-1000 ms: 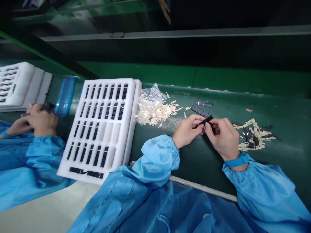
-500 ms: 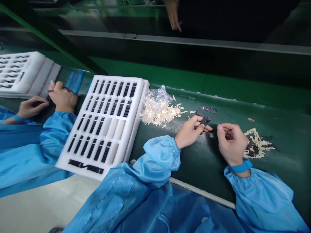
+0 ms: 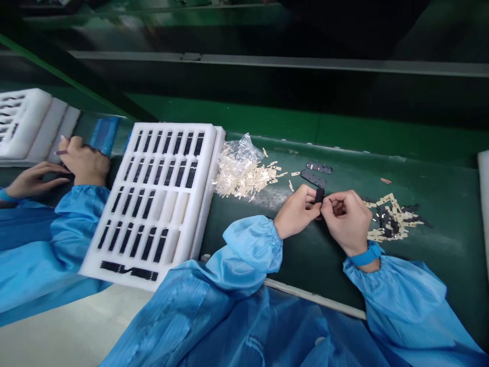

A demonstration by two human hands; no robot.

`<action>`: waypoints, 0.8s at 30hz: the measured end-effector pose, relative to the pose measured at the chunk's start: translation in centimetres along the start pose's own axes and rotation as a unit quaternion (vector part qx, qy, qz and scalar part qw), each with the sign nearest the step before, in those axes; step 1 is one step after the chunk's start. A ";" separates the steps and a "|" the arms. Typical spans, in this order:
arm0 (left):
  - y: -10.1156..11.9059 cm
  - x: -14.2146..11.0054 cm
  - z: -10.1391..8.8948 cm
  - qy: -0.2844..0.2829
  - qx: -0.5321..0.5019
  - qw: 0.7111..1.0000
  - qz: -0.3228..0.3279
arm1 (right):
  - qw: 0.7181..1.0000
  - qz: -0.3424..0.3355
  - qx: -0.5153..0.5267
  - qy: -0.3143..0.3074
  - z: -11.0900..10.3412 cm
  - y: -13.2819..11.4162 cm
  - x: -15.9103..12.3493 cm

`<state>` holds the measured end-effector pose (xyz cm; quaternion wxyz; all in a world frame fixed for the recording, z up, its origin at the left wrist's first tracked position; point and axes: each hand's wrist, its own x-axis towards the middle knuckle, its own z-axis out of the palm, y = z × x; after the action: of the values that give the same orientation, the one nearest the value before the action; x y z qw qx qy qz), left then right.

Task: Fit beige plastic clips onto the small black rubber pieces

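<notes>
My left hand (image 3: 296, 211) pinches a small black flat part (image 3: 319, 194) over the green belt (image 3: 328, 255). My right hand (image 3: 346, 216) meets it from the right, fingertips curled against the same part. Two more black strips (image 3: 316, 172) lie on the belt just beyond my hands. A clear bag with a spill of cream-coloured tabs (image 3: 244, 171) sits to the left of them. At my right lies a heap of cream and black scraps (image 3: 393, 220).
A white foam tray (image 3: 160, 188) with rows of slots, many holding black strips, lies left of my arm. A co-worker's hands (image 3: 76, 163) in blue sleeves work beside it, near another white tray (image 3: 23, 122). A white edge (image 3: 484, 204) shows far right.
My hands parted half a second ago, the right one drawing away to the right. Now they are together again on the black part. The co-worker's hands shifted on the left.
</notes>
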<state>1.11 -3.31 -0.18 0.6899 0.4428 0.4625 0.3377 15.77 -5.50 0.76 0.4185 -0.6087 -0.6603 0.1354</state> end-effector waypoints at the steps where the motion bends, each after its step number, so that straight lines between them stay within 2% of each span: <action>1: -0.1 -0.1 0.1 -0.001 0.000 1.000 0.004 | 1.000 0.021 0.005 0.007 0.0 -0.2 0.0; 5: -0.1 -0.3 0.2 -0.002 0.014 1.000 0.022 | 0.997 0.070 0.019 0.012 0.1 -0.3 0.1; 12: -0.2 -0.1 -0.2 0.003 0.047 0.998 0.045 | 0.996 0.081 0.042 -0.004 0.0 0.2 -0.1; 20: -0.1 -0.6 -0.6 0.006 0.144 0.982 0.124 | 0.985 0.138 0.097 -0.047 -0.3 0.9 -0.2; 24: 0.2 -0.7 -1.1 0.022 0.234 0.959 0.159 | 0.981 0.153 0.108 -0.052 -0.4 1.1 -0.2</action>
<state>-0.18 -3.54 0.02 0.4943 0.6520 0.4673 0.3350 16.79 -5.60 0.20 0.4215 -0.6457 -0.5616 0.3000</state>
